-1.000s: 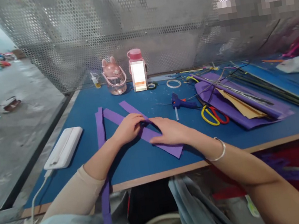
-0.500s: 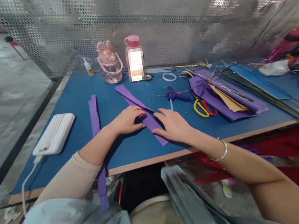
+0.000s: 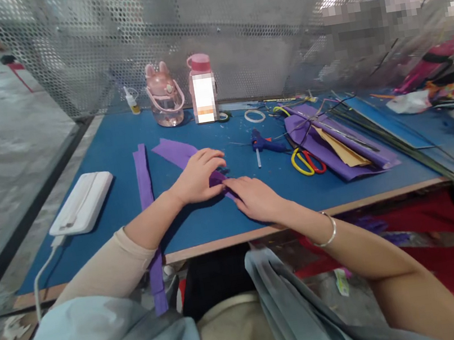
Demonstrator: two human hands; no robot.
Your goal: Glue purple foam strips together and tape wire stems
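A purple crepe-paper-like strip (image 3: 175,151) slants across the blue tabletop, its far end flat at the upper left. My left hand (image 3: 199,177) curves over its middle, with thumb and fingers around a darker, folded part. Close by on the right, my right hand (image 3: 257,197) has its fingers together on the near end, fingertips almost meeting my left thumb. Most of that near end is hidden under my hands. Left of them lies a second purple strip (image 3: 142,174), running under my left forearm and hanging over the table's front edge.
On the blue table (image 3: 193,229) sit a white power bank (image 3: 82,204) with a cable, a blue glue gun (image 3: 268,142), scissors (image 3: 307,161) and purple sheets (image 3: 334,148). A pink bottle (image 3: 166,99), another pink-capped bottle (image 3: 199,63) and a small glue bottle (image 3: 132,102) stand at the back.
The strip's far end has swung left, and its near end is now gathered under my hands. My right hand has moved slightly left, closer to my left hand, with its fingers drawn together.
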